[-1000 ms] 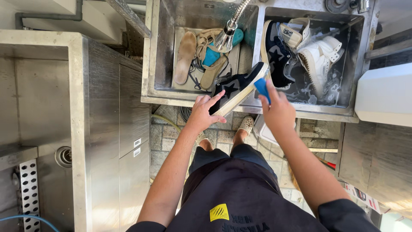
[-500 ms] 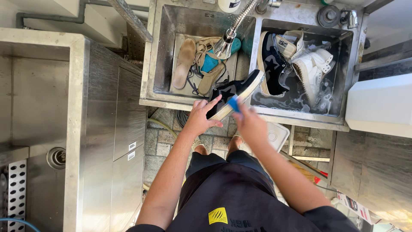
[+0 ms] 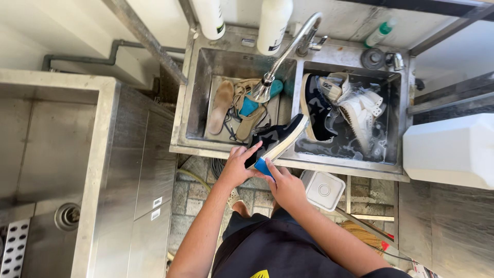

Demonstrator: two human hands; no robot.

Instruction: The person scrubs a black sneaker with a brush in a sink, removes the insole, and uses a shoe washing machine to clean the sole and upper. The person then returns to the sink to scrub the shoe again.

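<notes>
Dark sneaker (image 3: pixel 275 138) sits centre frame, tilted over the front rim of the sink (image 3: pixel 206 150), toe up toward the divider, heel down toward the person; pale sole edge faces right. Blue brush (image 3: pixel 263 167) is pressed to the heel end of that sole edge. Judging by this, scrubbing of the sole is under way and not finished: no rinse water visible from the faucet (image 3: pixel 267 85), which hangs over the left basin. Its mate, another dark shoe (image 3: pixel 316 105), lies in the right basin in sudsy water with white high-tops (image 3: pixel 360 110) just beside it, so those look soaked and waiting. Left basin holds tan insoles (image 3: pixel 221 105) and a teal item among laces, apart from the work. Left hand (image 3: pixel 237 167) comes up from lower centre, palm under the sneaker's heel, fingers (image 3: pixel 251 152) spread and wrapped up onto the dark upper, steadying it. Right hand (image 3: pixel 286 186) sits just right of and below it, wrist bent, fingers curled closed round the brush, index laid along its top toward the sole. Both forearms bare, rising from bottom frame. Outward: two white bottles (image 3: pixel 272 23) at top, white lidded tub (image 3: pixel 322 189) on the floor below the sink, large white container (image 3: pixel 450 149) at right, steel counter (image 3: pixel 103 170) at left.
</notes>
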